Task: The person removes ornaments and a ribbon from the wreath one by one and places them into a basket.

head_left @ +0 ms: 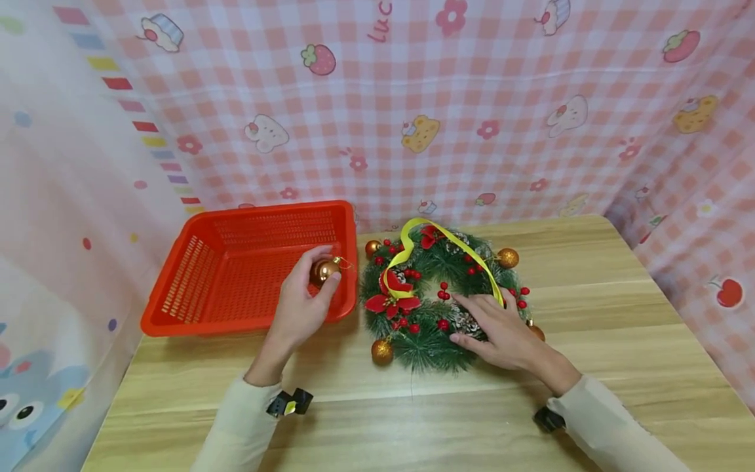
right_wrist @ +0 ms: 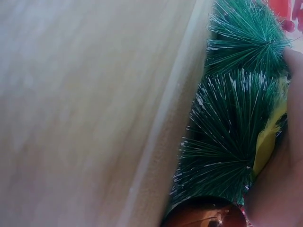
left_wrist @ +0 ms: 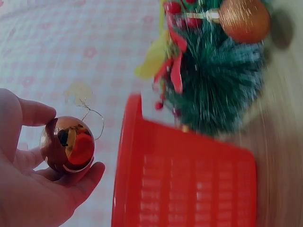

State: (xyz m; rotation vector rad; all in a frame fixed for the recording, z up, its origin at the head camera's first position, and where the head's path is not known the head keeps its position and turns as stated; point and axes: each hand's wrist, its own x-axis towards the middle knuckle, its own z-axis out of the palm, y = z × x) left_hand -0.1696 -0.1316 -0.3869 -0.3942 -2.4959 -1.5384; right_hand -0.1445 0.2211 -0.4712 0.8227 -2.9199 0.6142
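My left hand (head_left: 303, 298) holds a shiny copper-gold Christmas bauble (left_wrist: 68, 144) between thumb and fingers, over the right end of a red plastic basket (head_left: 236, 275). A thin gold hanging loop (left_wrist: 97, 120) sticks out from the bauble's cap. On the table to the right lies a green Christmas wreath (head_left: 430, 341) with red berries, pine cones, red flowers and several gold baubles. My right hand (head_left: 501, 331) rests on the wreath's lower right side, fingers reaching toward its middle. A yellow ribbon (head_left: 472, 252) loops over the wreath and passes by the right hand.
The basket and wreath stand side by side on a wood-grain table (head_left: 590, 314). A pink checked curtain (head_left: 377, 131) hangs behind the table's back edge. One glittery bauble (head_left: 382, 352) sticks out at the wreath's front left.
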